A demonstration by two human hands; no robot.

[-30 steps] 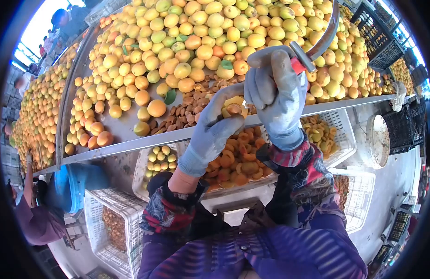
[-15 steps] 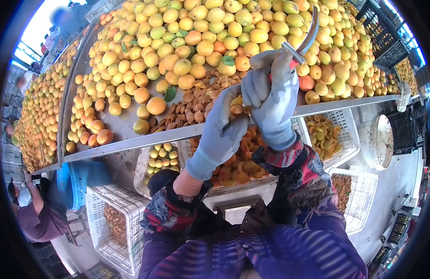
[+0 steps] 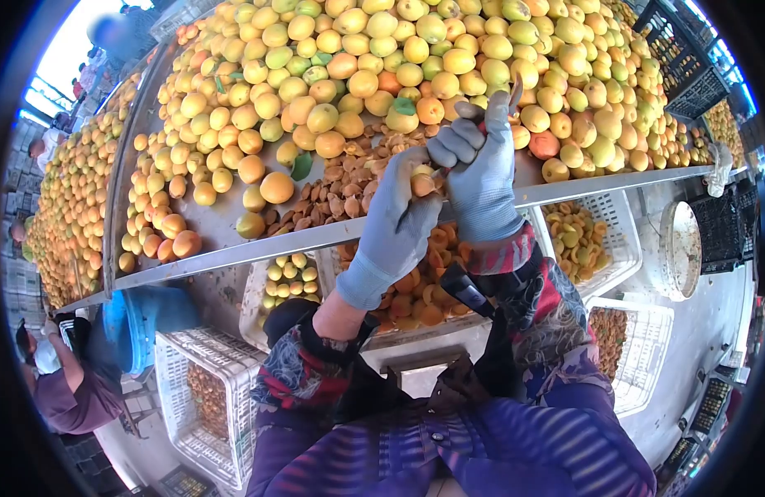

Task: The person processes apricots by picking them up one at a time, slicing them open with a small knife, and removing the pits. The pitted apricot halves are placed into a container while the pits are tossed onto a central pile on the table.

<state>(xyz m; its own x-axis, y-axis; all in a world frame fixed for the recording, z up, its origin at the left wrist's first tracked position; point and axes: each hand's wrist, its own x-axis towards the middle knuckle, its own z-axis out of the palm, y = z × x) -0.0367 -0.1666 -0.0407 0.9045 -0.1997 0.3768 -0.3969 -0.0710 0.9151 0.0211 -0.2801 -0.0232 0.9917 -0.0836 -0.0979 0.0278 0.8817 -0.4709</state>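
My left hand (image 3: 396, 236), in a grey-blue glove, is closed around a yellow-orange apricot (image 3: 421, 184) above the front edge of the table. Close against it, my gloved right hand (image 3: 484, 178) grips a small curved knife (image 3: 517, 94). Only part of its blade shows past the fingers; the handle is mostly hidden. Behind both hands lies a heap of brown apricot pits (image 3: 343, 195). A large pile of whole apricots (image 3: 324, 118) spreads over the table beyond. Under my hands, a crate holds halved apricots (image 3: 428, 298).
A metal rim (image 3: 258, 251) runs along the table's front. White crates (image 3: 207, 341) with pits stand low on both sides. A blue bin (image 3: 130, 331), a white bucket (image 3: 685, 248) and a black crate (image 3: 699, 95) are around. Another person (image 3: 72, 385) works at left.
My right hand has rotated and drawn slightly left, with the knife blade now lower and mostly hidden. The apricot in my left hand shows more plainly.
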